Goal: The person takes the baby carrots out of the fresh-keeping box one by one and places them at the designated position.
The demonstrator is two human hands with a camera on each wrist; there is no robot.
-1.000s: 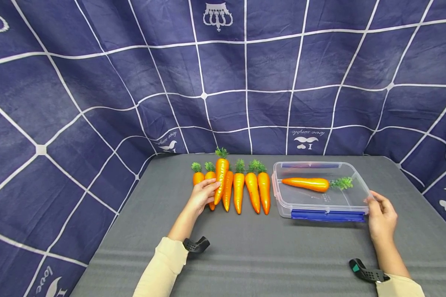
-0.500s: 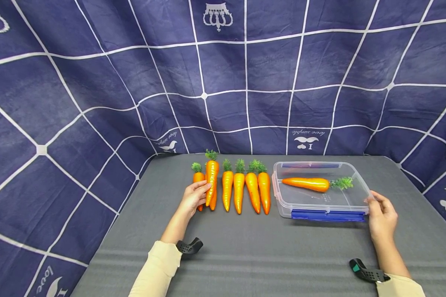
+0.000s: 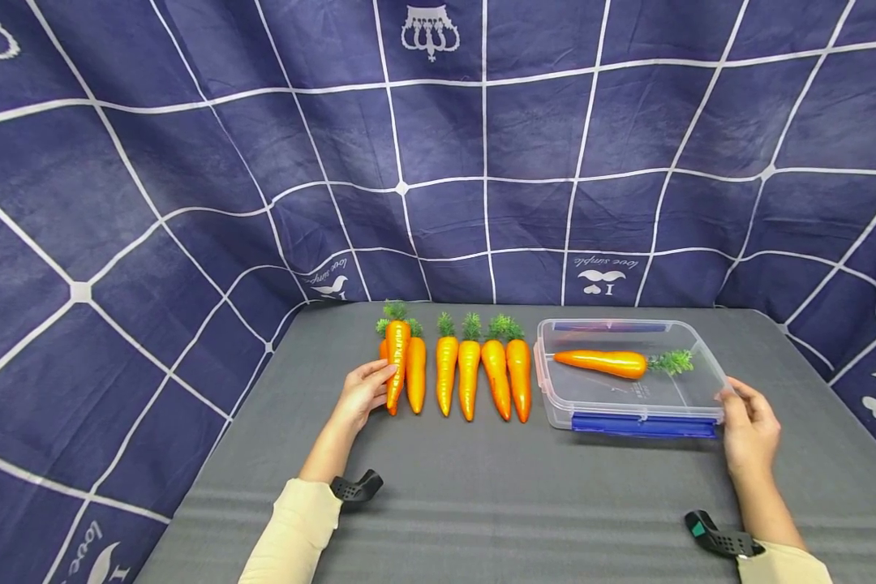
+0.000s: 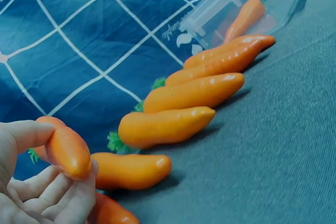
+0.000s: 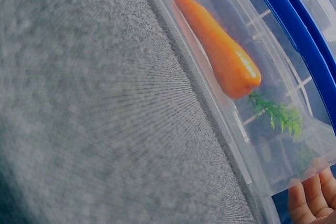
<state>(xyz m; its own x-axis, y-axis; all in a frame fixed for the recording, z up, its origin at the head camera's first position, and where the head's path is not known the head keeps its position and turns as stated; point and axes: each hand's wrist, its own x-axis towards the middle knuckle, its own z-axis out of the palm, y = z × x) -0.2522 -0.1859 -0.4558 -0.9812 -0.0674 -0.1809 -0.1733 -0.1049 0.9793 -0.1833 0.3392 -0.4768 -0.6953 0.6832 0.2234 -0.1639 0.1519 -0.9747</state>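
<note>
Between thumb and fingers, my left hand (image 3: 363,395) pinches an orange carrot (image 3: 397,365) with green leafy tops, held over the left end of a row of carrots. Beneath it the leftmost carrot (image 4: 112,213) is mostly covered; another carrot (image 3: 416,377) lies just to its right. At the right, my right hand (image 3: 752,428) grips the right end of a clear plastic box (image 3: 646,410) with blue clips. Inside that box a single carrot (image 5: 220,48) lies sideways, its leaves pointing right.
Several more carrots (image 3: 469,380) lie side by side, tips toward me, between the left hand and the box. The grey tabletop (image 3: 526,503) ends at a blue curtain with white lines (image 3: 526,219) behind and on both sides.
My left hand has moved left along the row with its carrot, from over the third carrot to over the leftmost one, and slightly lower. The right hand and box stay put.
</note>
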